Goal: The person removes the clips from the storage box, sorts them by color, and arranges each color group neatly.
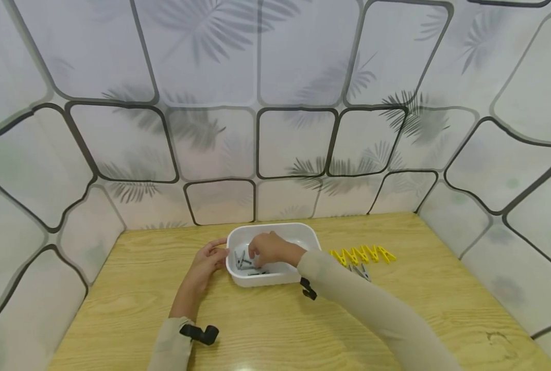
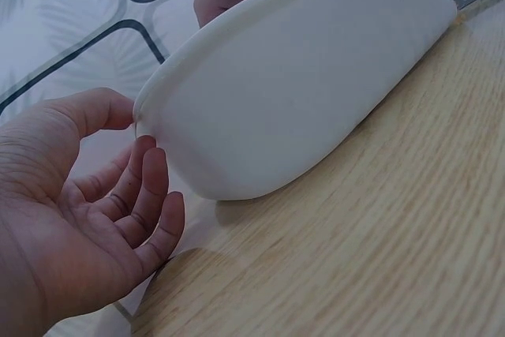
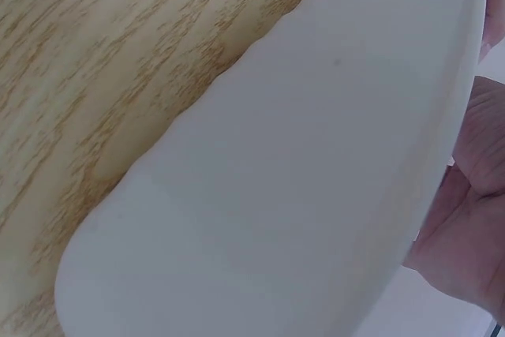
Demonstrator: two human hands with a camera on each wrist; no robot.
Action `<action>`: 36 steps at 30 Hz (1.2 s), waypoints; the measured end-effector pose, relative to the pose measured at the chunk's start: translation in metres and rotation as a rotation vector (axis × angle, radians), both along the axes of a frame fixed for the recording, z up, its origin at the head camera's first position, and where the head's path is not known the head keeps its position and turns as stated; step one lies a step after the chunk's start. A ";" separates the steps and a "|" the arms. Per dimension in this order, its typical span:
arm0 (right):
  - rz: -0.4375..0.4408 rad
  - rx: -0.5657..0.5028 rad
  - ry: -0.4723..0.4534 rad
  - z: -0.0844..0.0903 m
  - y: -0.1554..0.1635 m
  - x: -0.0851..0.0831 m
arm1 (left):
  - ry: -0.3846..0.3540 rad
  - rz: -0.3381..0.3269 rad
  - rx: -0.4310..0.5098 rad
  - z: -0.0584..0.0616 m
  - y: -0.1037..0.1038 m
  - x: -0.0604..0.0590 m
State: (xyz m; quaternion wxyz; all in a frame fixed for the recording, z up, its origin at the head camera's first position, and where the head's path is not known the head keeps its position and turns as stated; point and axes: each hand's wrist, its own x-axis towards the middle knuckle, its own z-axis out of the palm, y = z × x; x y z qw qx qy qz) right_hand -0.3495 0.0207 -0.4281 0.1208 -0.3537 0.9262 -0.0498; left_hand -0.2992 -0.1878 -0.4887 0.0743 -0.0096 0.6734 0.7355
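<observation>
Left hand point(image 1: 209, 259), fingers relaxed and straight, rests against the left wall of the white rounded plastic tub point(image 1: 275, 281) — apparently steadying it on the light wooden table point(image 1: 118, 309). Right hand point(image 1: 267, 249) reaches inside among grey clothespins point(image 1: 244, 260); its grip cannot be told. Yellow clothespins point(image 1: 362, 254) lie in a row to the tub's right. No writing legible.

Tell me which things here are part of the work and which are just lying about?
In use: tub, grey pegs inside it, right hand reaching in, left hand steadying its end.
Lying about: yellow pegs, loose grey pegs beside them, table.
</observation>
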 end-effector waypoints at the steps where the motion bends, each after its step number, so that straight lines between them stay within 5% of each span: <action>1: -0.001 0.005 0.004 -0.001 -0.001 0.000 | 0.001 -0.001 0.001 0.000 0.000 0.000; 24: -0.021 0.088 0.079 -0.002 0.005 -0.002 | 0.005 0.018 0.008 -0.003 0.000 -0.002; 36: -0.014 0.078 0.091 0.020 0.033 -0.003 | -0.012 0.021 -0.015 -0.002 0.000 -0.003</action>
